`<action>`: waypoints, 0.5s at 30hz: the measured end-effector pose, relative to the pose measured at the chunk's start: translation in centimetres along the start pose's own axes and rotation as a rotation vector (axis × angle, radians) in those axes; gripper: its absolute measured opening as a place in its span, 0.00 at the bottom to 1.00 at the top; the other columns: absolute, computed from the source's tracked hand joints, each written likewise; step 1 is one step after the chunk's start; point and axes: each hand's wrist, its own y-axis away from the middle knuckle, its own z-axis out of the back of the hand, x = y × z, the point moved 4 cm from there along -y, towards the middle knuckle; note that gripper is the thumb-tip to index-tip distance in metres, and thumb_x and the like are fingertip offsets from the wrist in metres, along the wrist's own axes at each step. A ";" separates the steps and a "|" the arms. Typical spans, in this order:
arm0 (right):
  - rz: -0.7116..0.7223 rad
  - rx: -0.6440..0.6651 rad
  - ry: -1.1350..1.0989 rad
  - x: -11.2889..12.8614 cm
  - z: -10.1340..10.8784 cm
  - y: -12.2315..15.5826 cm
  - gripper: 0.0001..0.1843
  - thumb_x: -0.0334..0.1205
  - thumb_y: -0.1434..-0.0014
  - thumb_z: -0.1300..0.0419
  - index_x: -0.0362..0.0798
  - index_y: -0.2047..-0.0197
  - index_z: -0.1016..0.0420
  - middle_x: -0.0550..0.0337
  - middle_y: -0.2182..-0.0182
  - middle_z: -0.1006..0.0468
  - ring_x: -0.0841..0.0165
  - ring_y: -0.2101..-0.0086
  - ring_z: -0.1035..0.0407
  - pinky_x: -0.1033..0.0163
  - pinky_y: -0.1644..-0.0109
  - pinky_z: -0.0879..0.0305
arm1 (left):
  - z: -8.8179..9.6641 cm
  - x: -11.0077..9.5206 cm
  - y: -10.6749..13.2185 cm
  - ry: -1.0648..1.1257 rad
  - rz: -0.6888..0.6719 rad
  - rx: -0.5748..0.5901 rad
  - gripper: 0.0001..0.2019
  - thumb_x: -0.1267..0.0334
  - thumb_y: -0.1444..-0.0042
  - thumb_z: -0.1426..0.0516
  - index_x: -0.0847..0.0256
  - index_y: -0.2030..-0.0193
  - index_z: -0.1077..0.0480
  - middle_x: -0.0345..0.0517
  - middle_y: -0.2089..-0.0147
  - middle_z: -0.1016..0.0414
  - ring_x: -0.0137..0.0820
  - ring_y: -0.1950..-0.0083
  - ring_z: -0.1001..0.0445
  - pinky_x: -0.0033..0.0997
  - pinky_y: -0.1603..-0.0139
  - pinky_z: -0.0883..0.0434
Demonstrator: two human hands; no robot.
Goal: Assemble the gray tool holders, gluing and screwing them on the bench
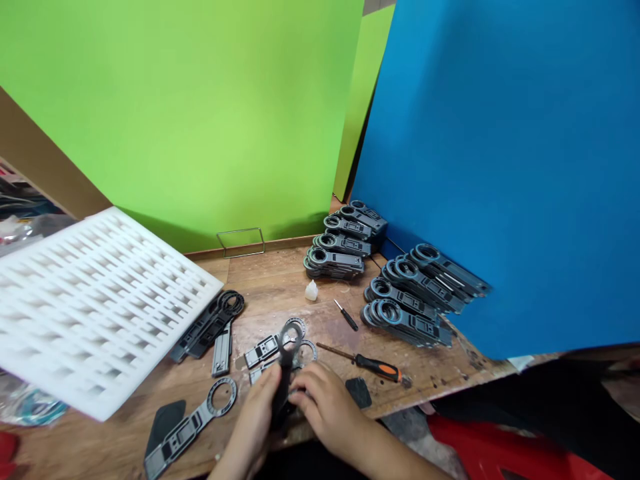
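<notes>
Gripping a dark grey plastic part (286, 380) between them, both hands work at the near edge of the wooden table (280, 287). The left hand (255, 420) closes its fingers around the lower end of the part, and the right hand (325, 407) pinches it from the right side, fingers curled against it. The part stands nearly upright, its ring-shaped end pointing away from the person, just above a few similar ringed pieces (280, 347) lying flat on the table.

Just right of the hands lies a screwdriver with an orange and black handle (367, 362), its shaft pointing left. A smaller black screwdriver (346, 315) lies a little farther off, and a small whitish lump (311, 291) sits beyond it. A small black pad (359, 392) rests near the right hand.

To the near left, a long grey ringed part (193, 420) lies flat beside a dark wedge-shaped piece (164, 419). Farther left, a few more dark parts (210, 325) lie together next to a white moulded tray (95, 300) with many slots, which is tilted over the table's left side.

At the far right, neat stacks of finished parts (345, 240) stand in rows before a blue board (500, 167), with more stacks (420, 293) nearer. A green board (190, 113) stands behind the table, with a thin wire frame (241, 241) at its foot.
</notes>
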 end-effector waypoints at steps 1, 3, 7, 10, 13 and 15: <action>0.029 0.004 0.008 0.3 -0.2 0.4 0.05 0.31 0.41 0.43 0.49 0.62 0.30 0.59 0.65 0.28 0.66 0.62 0.35 0.64 0.57 0.37 | 0.7 0.1 -0.4 0.016 0.021 -0.051 0.28 0.40 0.60 0.37 0.64 0.61 0.24 0.48 0.65 0.22 0.36 0.64 0.27 0.33 0.61 0.30; 0.070 0.019 0.018 0.5 -0.4 0.8 0.04 0.31 0.41 0.42 0.49 0.62 0.30 0.59 0.65 0.28 0.66 0.62 0.35 0.64 0.57 0.38 | 1.6 -0.1 -0.8 0.026 0.039 -0.120 0.29 0.40 0.61 0.37 0.64 0.60 0.25 0.46 0.67 0.23 0.32 0.69 0.29 0.28 0.69 0.32; 0.019 -0.029 0.036 -0.5 -0.2 0.0 0.03 0.32 0.42 0.41 0.49 0.64 0.30 0.59 0.65 0.28 0.66 0.61 0.35 0.63 0.57 0.38 | 0.4 -0.7 -0.1 -0.036 0.009 0.070 0.25 0.43 0.57 0.37 0.63 0.61 0.24 0.47 0.63 0.22 0.36 0.62 0.28 0.33 0.58 0.32; -0.043 -0.067 0.066 -1.4 0.0 -0.8 0.02 0.33 0.42 0.40 0.48 0.67 0.30 0.60 0.67 0.29 0.66 0.62 0.35 0.62 0.58 0.38 | -1.3 -0.9 0.7 -0.056 -0.025 0.239 0.21 0.46 0.54 0.38 0.62 0.60 0.23 0.47 0.60 0.22 0.39 0.54 0.29 0.37 0.46 0.37; 0.029 -0.083 0.100 -0.8 -0.4 -0.6 0.04 0.34 0.40 0.44 0.48 0.67 0.31 0.59 0.68 0.30 0.66 0.64 0.34 0.63 0.61 0.37 | -0.8 -1.0 0.2 0.019 -0.035 0.134 0.25 0.43 0.55 0.39 0.62 0.59 0.25 0.45 0.65 0.24 0.34 0.63 0.30 0.32 0.55 0.34; 0.167 -0.091 0.140 -0.1 -0.8 0.1 0.05 0.35 0.38 0.47 0.49 0.65 0.31 0.59 0.69 0.29 0.66 0.66 0.34 0.63 0.62 0.37 | 0.6 -1.1 -0.4 0.067 -0.027 -0.035 0.28 0.39 0.59 0.39 0.63 0.62 0.26 0.43 0.69 0.26 0.30 0.69 0.33 0.28 0.66 0.36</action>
